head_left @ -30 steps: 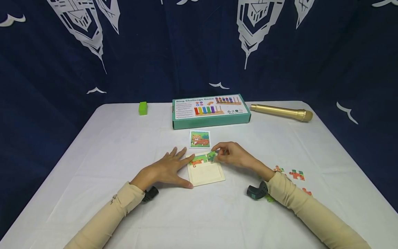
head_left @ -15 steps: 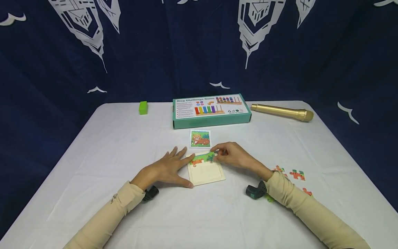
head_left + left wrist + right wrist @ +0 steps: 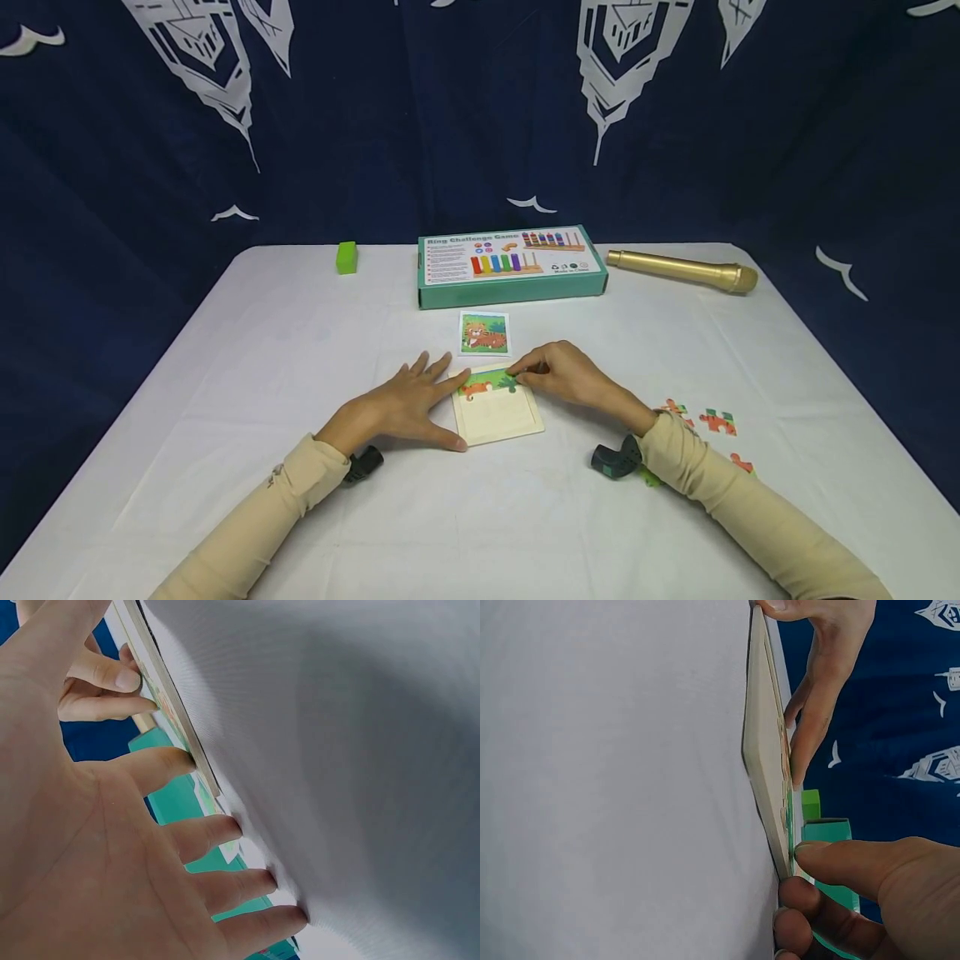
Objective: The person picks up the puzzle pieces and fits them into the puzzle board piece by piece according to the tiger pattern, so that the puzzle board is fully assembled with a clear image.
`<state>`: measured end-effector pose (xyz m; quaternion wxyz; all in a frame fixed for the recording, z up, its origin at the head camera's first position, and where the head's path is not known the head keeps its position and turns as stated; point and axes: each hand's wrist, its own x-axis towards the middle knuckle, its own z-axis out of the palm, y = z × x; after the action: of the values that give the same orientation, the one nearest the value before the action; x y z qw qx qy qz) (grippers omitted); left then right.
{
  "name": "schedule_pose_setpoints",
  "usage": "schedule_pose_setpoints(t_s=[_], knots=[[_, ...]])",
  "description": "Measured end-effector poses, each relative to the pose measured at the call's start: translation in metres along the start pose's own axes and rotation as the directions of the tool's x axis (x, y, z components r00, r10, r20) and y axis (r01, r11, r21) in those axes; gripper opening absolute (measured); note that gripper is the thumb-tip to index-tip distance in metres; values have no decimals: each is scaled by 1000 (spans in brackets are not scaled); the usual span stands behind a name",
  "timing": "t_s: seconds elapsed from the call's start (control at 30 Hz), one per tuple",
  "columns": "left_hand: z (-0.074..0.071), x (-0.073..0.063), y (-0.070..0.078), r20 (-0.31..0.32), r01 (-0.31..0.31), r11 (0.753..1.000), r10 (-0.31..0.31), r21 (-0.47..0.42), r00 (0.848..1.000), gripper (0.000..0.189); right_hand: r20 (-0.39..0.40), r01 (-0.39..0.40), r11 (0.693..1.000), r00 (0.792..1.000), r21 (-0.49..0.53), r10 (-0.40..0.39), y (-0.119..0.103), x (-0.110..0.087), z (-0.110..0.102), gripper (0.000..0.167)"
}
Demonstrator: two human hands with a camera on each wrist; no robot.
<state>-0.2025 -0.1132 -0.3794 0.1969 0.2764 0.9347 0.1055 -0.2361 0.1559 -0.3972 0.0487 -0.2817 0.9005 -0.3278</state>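
Observation:
A pale wooden puzzle tray (image 3: 498, 422) lies on the white cloth, with jigsaw pieces (image 3: 476, 386) in green and orange along its far side. My left hand (image 3: 401, 408) is spread at the tray's left edge, index fingertip at the far left corner and thumb at the near left one. At the far right corner, my right hand (image 3: 566, 375) pinches a green puzzle piece (image 3: 507, 383) lying in the row. The right wrist view shows the right thumb (image 3: 840, 862) on top of the tray's corner, with the other fingers curled beside its edge.
A tiger picture card (image 3: 483, 334) lies just beyond the tray. Behind it are a green game box (image 3: 510, 293), a gold microphone (image 3: 675, 268) and a green block (image 3: 347, 258). Loose puzzle pieces (image 3: 718, 422) lie to the right, some partly hidden by the right forearm.
The green piece, tilted at the far right corner earlier, now lies flat in the row. My right fingers have moved slightly left and down onto it; the left hand stays in place.

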Motion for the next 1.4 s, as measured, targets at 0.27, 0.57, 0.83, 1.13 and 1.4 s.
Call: schedule_pose_setpoints(t_s=[0.27,0.57,0.83,1.13,1.4], knots=[[0,0,1,0,3,1000,-3,2,1000,102,27,-10,999,1000,-38,11,-5,-1,-1,20],[1,-1,1,-1,0,1000,0,-14,1000,104,104,-3,991,994,-130,17,-10,-4,-5,32],[3,1,0,-29,-14,999,13,-33,999,116,29,0,987,1000,-160,4,-10,-27,-35,36],[3,-2,-2,-38,-9,999,7,-46,999,118,-23,-30,987,999,-158,27,24,-75,-64,38],[3,-2,-1,-33,-20,999,19,-29,999,118,51,-150,975,986,-165,160,47,-120,-77,32]])
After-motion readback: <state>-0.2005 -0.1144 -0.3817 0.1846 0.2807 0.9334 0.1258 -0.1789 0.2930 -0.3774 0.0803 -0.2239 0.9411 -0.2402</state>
